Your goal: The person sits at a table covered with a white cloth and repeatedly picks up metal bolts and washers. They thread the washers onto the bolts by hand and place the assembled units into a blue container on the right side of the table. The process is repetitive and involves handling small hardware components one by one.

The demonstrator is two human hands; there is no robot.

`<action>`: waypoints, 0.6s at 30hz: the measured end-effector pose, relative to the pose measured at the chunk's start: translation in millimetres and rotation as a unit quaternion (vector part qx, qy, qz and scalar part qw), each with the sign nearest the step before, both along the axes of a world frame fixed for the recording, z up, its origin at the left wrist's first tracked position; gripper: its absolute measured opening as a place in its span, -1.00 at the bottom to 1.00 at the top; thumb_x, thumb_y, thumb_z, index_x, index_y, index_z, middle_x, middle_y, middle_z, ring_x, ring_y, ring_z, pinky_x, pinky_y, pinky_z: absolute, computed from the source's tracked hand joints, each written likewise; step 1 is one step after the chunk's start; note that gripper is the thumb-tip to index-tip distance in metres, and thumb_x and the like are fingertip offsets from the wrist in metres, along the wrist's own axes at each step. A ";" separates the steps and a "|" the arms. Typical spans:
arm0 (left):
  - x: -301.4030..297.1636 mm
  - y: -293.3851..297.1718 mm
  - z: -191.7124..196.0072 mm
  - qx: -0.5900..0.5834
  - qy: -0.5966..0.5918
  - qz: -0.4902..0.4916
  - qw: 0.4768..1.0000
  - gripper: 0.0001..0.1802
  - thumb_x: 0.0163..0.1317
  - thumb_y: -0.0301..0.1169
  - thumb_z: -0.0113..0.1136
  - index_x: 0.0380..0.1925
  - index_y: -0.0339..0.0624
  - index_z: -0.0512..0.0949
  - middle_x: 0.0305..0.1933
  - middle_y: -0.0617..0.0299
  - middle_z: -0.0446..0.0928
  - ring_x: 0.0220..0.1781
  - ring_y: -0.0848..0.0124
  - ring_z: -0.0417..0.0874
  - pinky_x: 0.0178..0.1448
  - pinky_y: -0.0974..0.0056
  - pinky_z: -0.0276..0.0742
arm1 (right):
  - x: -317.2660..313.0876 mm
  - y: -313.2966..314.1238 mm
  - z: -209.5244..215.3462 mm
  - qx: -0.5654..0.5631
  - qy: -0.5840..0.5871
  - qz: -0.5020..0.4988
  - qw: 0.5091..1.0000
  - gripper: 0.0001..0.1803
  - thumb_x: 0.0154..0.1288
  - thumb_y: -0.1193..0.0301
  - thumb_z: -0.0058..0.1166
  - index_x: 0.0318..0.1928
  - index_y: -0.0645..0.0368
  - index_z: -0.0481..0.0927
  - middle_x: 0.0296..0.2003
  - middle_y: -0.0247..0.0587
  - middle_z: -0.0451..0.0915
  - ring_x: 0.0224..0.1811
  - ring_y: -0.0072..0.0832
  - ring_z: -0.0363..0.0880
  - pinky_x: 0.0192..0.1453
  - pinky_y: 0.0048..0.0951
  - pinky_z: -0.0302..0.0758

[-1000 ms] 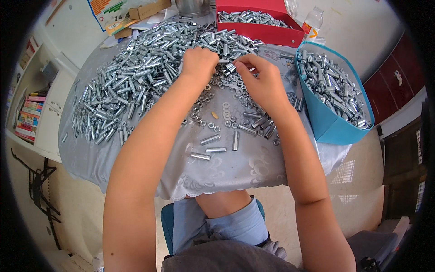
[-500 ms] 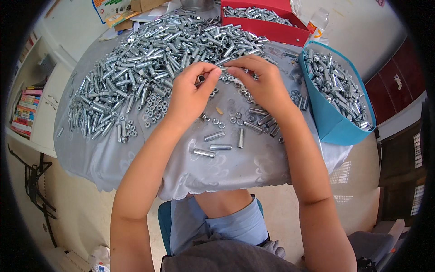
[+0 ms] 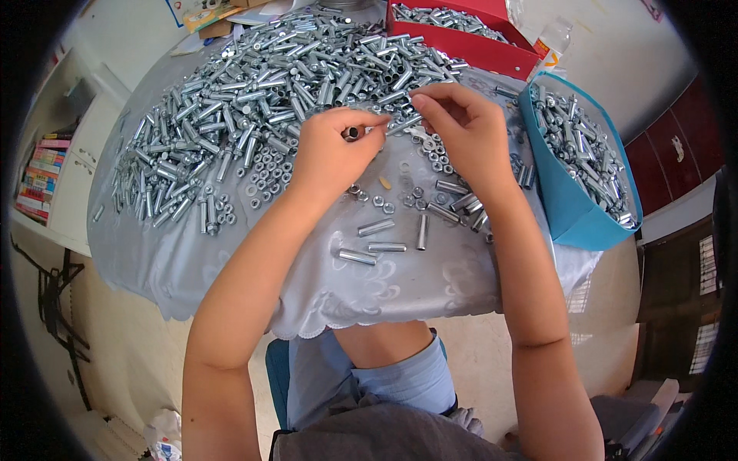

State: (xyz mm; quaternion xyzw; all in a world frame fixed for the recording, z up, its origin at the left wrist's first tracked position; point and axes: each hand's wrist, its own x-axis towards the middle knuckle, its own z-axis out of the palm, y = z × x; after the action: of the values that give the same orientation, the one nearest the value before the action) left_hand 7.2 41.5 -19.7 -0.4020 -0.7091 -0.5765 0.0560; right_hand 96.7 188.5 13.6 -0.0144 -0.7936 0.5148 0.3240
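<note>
My left hand (image 3: 332, 150) is closed around a short metal sleeve (image 3: 352, 133), whose dark round end shows between thumb and fingers. Off to its right, my right hand (image 3: 466, 127) has thumb and index finger drawn together. Whether something small sits in that pinch, I cannot make out. Beyond both hands spreads a large heap of silvery expansion bolts and sleeves (image 3: 254, 96). Loose hex nuts (image 3: 269, 165) lie by my left wrist, and more nuts (image 3: 435, 154) are beneath my right hand. Several loose sleeves (image 3: 376, 227) rest on the cloth between my forearms.
A blue fabric bin (image 3: 580, 211) full of bolts stands at the right table edge. At the back are a red box (image 3: 461, 50) with more bolts and a clear plastic bottle (image 3: 552, 42). The silvery tablecloth (image 3: 430, 288) hangs over the near edge, above my lap.
My fingertips, which met over the table before, are now apart. The right hand has moved off to the right, while the left still holds the sleeve. The view has shifted slightly.
</note>
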 end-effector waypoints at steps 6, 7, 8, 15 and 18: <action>10.2 -2.4 10.3 -0.112 -0.041 0.007 0.993 -0.77 -0.03 -0.35 0.30 -0.42 -0.29 0.61 -0.57 0.20 0.54 -0.57 0.54 0.42 -0.44 0.40 0.34 | 6.9 -13.8 8.1 -0.025 0.044 0.063 0.997 -0.86 0.13 0.57 0.15 -0.26 0.29 0.58 -0.36 -0.31 0.60 -0.34 -0.66 0.53 -0.23 -0.64 0.47; 11.2 -2.0 9.7 -0.107 -0.041 -0.004 0.993 -0.77 -0.02 -0.36 0.31 -0.40 -0.28 0.62 -0.56 0.24 0.54 -0.57 0.59 0.37 -0.45 0.42 0.31 | 6.7 -14.7 7.0 -0.024 0.042 0.071 0.996 -0.85 0.12 0.58 0.16 -0.25 0.29 0.58 -0.36 -0.33 0.59 -0.34 -0.67 0.52 -0.24 -0.65 0.46; 10.3 -0.8 5.7 -0.092 -0.031 0.000 0.995 -0.76 -0.01 -0.36 0.31 -0.38 -0.30 0.61 -0.55 0.23 0.54 -0.56 0.58 0.38 -0.44 0.42 0.33 | 6.4 -15.3 5.8 -0.022 0.040 0.078 0.996 -0.84 0.12 0.59 0.16 -0.24 0.29 0.58 -0.37 -0.34 0.59 -0.34 -0.68 0.51 -0.25 -0.67 0.45; 12.4 3.4 0.5 -0.078 -0.029 -0.019 0.996 -0.71 0.03 -0.33 0.22 -0.32 -0.33 0.54 -0.52 0.01 0.53 -0.53 0.29 0.53 -0.38 0.26 0.44 | 1.8 -13.3 -1.1 0.090 0.089 0.043 0.991 -0.83 0.05 0.57 0.17 -0.28 0.28 0.59 -0.38 -0.18 0.59 -0.36 -0.46 0.59 -0.23 -0.52 0.53; 16.0 3.4 1.8 -0.062 -0.034 -0.025 0.997 -0.72 0.08 -0.37 0.16 -0.27 -0.33 0.47 -0.52 -0.01 0.52 -0.51 0.26 0.55 -0.37 0.24 0.44 | 4.0 -16.7 0.8 0.130 0.091 0.045 0.986 -0.82 0.05 0.58 0.17 -0.27 0.28 0.59 -0.38 -0.15 0.59 -0.37 -0.42 0.59 -0.24 -0.51 0.52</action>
State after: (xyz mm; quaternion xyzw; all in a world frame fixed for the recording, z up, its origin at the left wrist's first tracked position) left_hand 23.2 44.9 -17.9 -0.4026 -0.7348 -0.5457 -0.0077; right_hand 100.7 171.8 14.4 0.1111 -0.8209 0.4203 0.3704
